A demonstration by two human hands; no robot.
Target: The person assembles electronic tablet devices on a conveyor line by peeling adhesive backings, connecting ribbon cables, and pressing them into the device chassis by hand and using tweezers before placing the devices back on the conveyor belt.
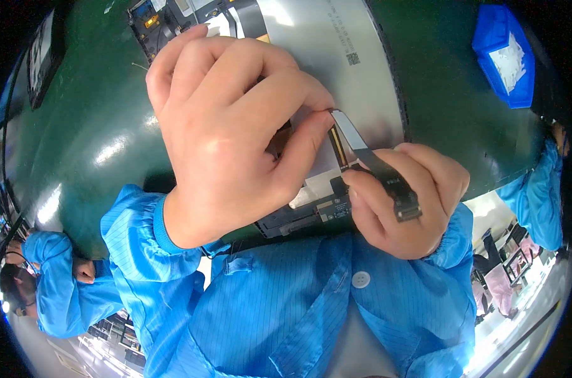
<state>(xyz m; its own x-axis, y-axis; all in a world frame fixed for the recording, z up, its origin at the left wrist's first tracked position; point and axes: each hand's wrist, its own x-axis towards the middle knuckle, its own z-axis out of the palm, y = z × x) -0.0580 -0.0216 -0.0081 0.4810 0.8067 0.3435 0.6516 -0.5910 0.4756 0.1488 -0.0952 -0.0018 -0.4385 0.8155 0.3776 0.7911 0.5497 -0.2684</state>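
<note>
An opened tablet-like device (368, 82) lies in front of me, with a large silver panel and black frame parts. My left hand (219, 135) arches over its left side, thumb and index finger pinched at the pale end of a black flex cable (381, 169). At the panel's lower right, my right hand (418, 195) grips the same cable, its dark connector end lying over the fingers. Beside the pale end, a thin gold-and-black strip (338, 146) runs down toward the right fingertips. A small circuit board (336, 209) shows along the device's near edge.
The device rests on a glossy green work surface (97, 113). A blue bin (487, 44) with white material inside sits at the far right, and a black flat object (43, 60) at the far left. Co-workers' blue sleeves show at left (62, 283) and right (538, 195).
</note>
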